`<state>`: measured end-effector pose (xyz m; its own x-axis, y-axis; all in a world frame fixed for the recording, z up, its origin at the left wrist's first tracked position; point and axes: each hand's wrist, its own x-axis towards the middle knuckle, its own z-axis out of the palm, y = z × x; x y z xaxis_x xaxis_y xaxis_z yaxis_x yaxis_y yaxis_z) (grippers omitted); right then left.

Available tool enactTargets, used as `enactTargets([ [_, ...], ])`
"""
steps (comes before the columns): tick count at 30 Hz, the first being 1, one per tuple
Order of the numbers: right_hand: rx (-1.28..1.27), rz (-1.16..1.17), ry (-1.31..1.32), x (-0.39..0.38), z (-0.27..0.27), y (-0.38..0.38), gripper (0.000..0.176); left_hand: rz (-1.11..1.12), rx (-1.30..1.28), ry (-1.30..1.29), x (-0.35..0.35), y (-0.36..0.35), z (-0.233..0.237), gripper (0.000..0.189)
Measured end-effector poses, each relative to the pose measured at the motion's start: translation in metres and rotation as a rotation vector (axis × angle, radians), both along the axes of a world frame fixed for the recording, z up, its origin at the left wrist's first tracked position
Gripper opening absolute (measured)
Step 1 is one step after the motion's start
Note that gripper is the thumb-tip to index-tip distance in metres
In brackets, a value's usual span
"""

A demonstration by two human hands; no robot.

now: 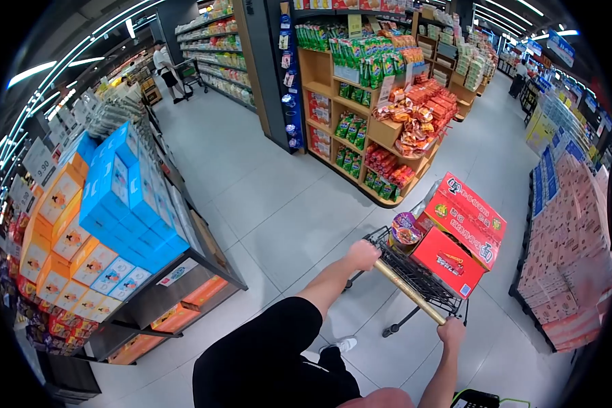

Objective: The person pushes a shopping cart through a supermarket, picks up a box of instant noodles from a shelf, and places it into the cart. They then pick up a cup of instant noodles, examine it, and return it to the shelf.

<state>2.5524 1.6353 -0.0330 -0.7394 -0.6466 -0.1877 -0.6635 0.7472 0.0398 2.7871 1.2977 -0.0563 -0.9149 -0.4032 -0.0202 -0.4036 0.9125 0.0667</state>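
My left hand point(364, 255) is closed round the left end of the gold handle point(409, 291) of a black wire shopping cart point(449, 301). At the handle's right end, my right hand point(451, 330) grips it too. In the cart lie a large red carton point(466, 216) with Chinese lettering and a smaller red box point(447, 262) nearer to me. A purple instant noodle cup point(406, 228) sits beside them on the left. Some of the basket is hidden under the boxes.
Ahead stands a wooden shelf point(333, 95) with green and red snack packs. Blue boxes point(129, 197) and orange boxes are stacked at left, pink cartons point(564, 251) at right. Down the left aisle, a person point(164, 68) stands with another cart point(192, 75). Grey floor tiles point(251, 197) lie between.
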Motion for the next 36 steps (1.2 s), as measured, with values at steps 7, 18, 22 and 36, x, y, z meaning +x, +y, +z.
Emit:
enactTargets([
  [7, -0.009, 0.041, 0.0, -0.096, -0.017, -0.045, 0.019, -0.014, -0.057, 0.052, -0.088, -0.053, -0.004, 0.015],
  [18, 0.024, -0.018, -0.014, -0.222, -0.005, -0.137, 0.022, -0.062, -0.067, 0.142, -0.235, -0.157, -0.011, 0.01],
  [22, -0.023, -0.076, 0.009, -0.268, -0.008, -0.169, 0.02, -0.081, -0.127, 0.213, -0.289, -0.196, -0.022, 0.011],
  [36, 0.088, -0.179, -0.111, -0.421, 0.002, -0.255, 0.022, -0.246, -0.082, 0.285, -0.482, -0.299, -0.013, 0.014],
])
